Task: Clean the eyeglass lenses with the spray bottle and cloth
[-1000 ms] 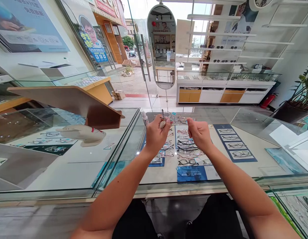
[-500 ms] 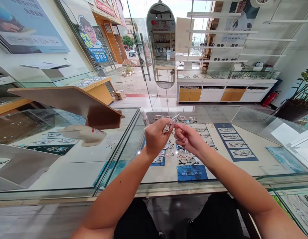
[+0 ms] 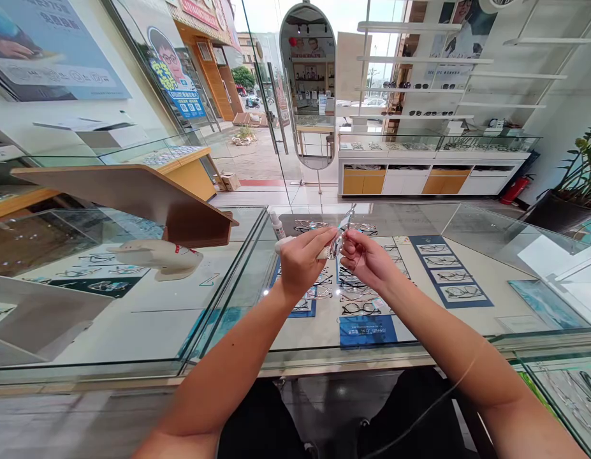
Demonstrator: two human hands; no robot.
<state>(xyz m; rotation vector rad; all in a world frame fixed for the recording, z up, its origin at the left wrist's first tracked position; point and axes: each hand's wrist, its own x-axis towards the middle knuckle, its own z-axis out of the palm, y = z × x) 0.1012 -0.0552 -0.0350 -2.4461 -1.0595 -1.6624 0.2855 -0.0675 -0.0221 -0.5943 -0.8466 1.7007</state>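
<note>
Over the glass counter, my left hand (image 3: 302, 258) pinches a pair of glasses (image 3: 338, 243) with clear lenses. My right hand (image 3: 366, 258) is closed at the other side of the same glasses, its fingertips touching the frame. Part of the glasses is hidden behind my fingers. A small white spray bottle (image 3: 277, 225) stands just behind my left hand. Rows of eyeglasses (image 3: 361, 308) lie in the display under both hands, with a blue card (image 3: 368, 331) nearer me.
A glass display counter (image 3: 448, 326) spans the front. On its left stand a brown angled board (image 3: 127, 185) and a beige hand-shaped object (image 3: 156, 255). A blue strip with several glasses (image 3: 452, 276) lies to the right. An oval mirror (image 3: 308, 89) stands beyond.
Both hands have moved slightly to the right, and the glasses have turned, now more upright. A thin cord has appeared near my right forearm.
</note>
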